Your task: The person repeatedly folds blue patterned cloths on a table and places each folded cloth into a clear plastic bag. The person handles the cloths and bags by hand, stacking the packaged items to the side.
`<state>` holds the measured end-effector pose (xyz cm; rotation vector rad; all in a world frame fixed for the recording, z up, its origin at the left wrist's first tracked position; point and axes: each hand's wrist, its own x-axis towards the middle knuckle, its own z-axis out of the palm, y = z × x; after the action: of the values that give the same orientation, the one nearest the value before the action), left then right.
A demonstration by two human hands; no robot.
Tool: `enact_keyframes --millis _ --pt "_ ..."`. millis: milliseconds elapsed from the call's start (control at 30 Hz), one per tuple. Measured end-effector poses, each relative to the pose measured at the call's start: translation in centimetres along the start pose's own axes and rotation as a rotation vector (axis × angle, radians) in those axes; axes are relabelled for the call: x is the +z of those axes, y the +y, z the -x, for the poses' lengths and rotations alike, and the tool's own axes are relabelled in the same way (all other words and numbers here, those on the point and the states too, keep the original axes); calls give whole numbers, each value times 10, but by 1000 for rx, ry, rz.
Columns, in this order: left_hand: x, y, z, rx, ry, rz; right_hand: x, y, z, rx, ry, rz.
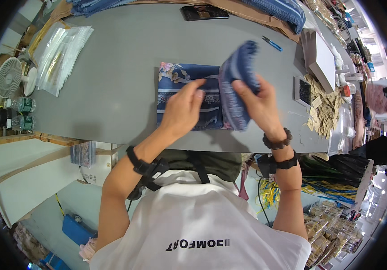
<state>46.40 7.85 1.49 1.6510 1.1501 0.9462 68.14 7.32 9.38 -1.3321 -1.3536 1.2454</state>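
Note:
A blue scarf (pixel 168 100) with pale stripes and pink flowers lies folded on the grey table in front of me. Its right part is lifted and turned up as a fringed flap (pixel 237 76), slightly blurred. My right hand (pixel 262 104) grips this flap at its right side, thumb on the near face and the other fingers behind it. Over the flat part of the scarf rests my left hand (pixel 182 108), index finger stretched toward the flap and thumb apart; its remaining fingers are partly hidden.
A phone (pixel 204 12) and blue snips (pixel 272 43) lie on the table (pixel 117 58). Clear plastic bags (pixel 63 54) are at the left, near a fan (pixel 9 77) and water bottles (pixel 22 122). More blue fabric lines the far edge. Boxes (pixel 320 60) and brown tags (pixel 326 108) sit right.

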Motion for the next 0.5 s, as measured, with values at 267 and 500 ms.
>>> enact_keyframes --millis 267,500 --pt "-52 -35 33 -263 232 58 70 26 -39 -78 -512 383" --pt "-73 -44 27 -324 120 31 103 74 -69 -688 -262 895"
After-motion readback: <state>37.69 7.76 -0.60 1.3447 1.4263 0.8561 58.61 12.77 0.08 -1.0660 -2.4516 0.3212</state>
